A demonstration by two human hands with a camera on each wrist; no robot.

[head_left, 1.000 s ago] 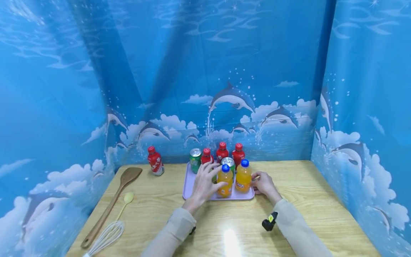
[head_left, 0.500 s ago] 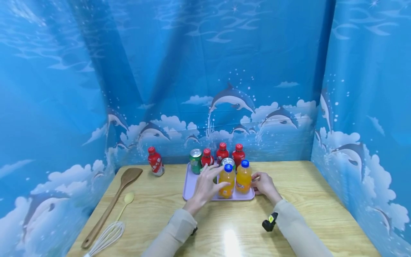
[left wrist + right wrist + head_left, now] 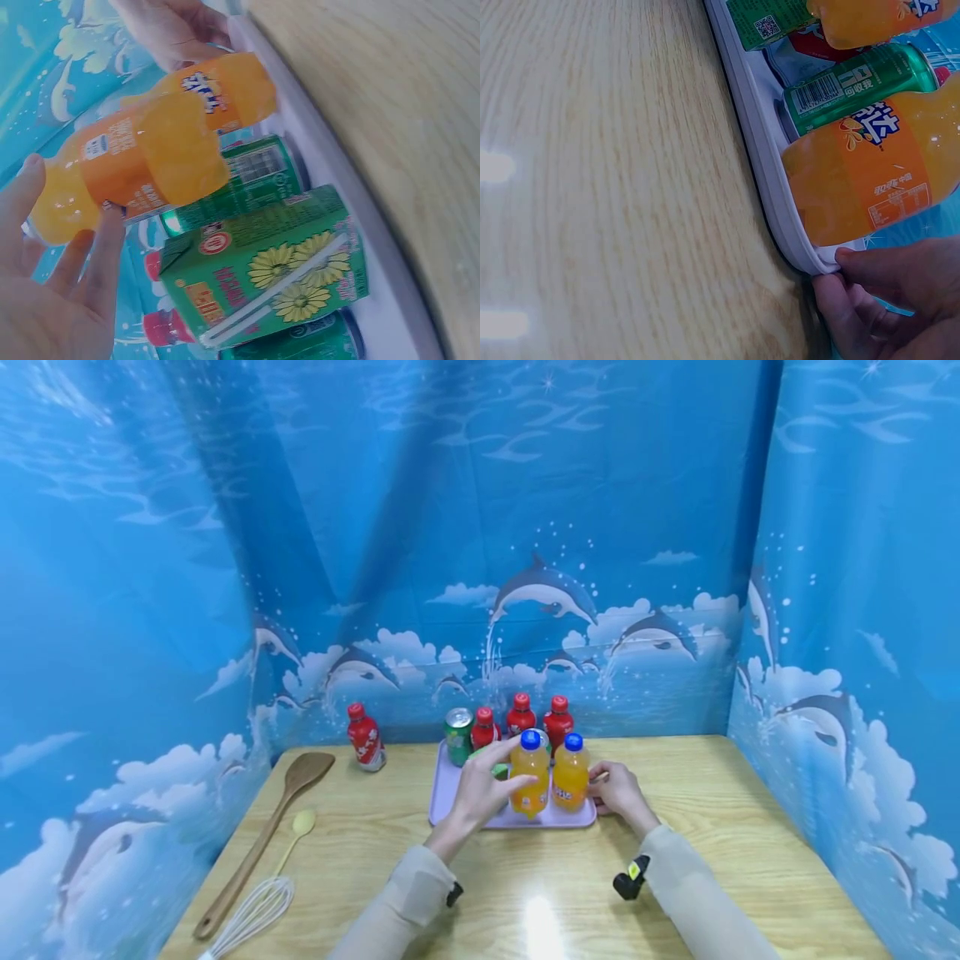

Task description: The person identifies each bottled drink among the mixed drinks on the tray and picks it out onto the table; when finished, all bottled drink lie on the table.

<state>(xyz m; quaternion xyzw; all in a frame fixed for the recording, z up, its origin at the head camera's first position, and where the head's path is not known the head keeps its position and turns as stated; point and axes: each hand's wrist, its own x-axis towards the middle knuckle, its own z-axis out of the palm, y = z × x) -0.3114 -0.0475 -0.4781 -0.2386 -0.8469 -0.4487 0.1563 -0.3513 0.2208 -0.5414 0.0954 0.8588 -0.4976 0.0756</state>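
Note:
My left hand (image 3: 480, 789) grips an orange soda bottle (image 3: 530, 785) with a blue cap, raised over the front of the lilac tray (image 3: 441, 793). In the left wrist view its fingers and thumb wrap the bottle's upper part. A second orange soda bottle (image 3: 570, 779) stands on the tray at the right. Beside it, my right hand (image 3: 617, 789) pinches the tray's right corner between thumb and fingers. Below the raised bottle is a green drink carton (image 3: 270, 262) with a straw, between green soda cans. Red-capped bottles (image 3: 521, 717) stand at the tray's back.
Another red bottle (image 3: 367, 739) stands on the table at the back left. A wooden spatula (image 3: 247, 852), a yellow spoon (image 3: 302, 822) and a whisk (image 3: 255, 914) lie along the left side. A blue dolphin-print curtain (image 3: 480, 527) closes off the back and sides.
The orange soda bottle in my left hand has risen a little from the tray. My right hand keeps its place at the tray's corner.

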